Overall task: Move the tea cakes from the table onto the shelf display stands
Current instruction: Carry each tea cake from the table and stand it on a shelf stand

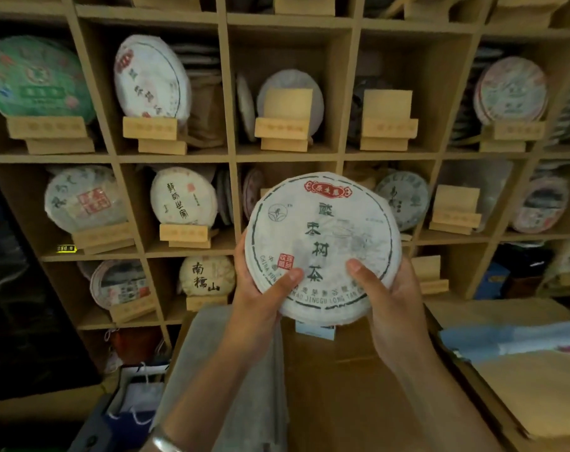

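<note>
A round tea cake (322,236) in white paper with green characters and a red seal is held upright in front of the wooden shelf (231,156). My left hand (260,295) grips its lower left rim, thumb on the face. My right hand (384,291) grips its lower right rim the same way. Wooden display stands without a cake on them show in several compartments: one (285,120) in the upper middle, one (388,120) to its right, one (455,210) in the middle row at the right. The cake hides the compartment behind it.
Other compartments hold wrapped tea cakes on stands, such as a green one (37,81) at upper left. Below my hands lie a brown table top (335,386), a grey cloth (211,360), folded papers (521,340) at right and paper bags (136,396) at lower left.
</note>
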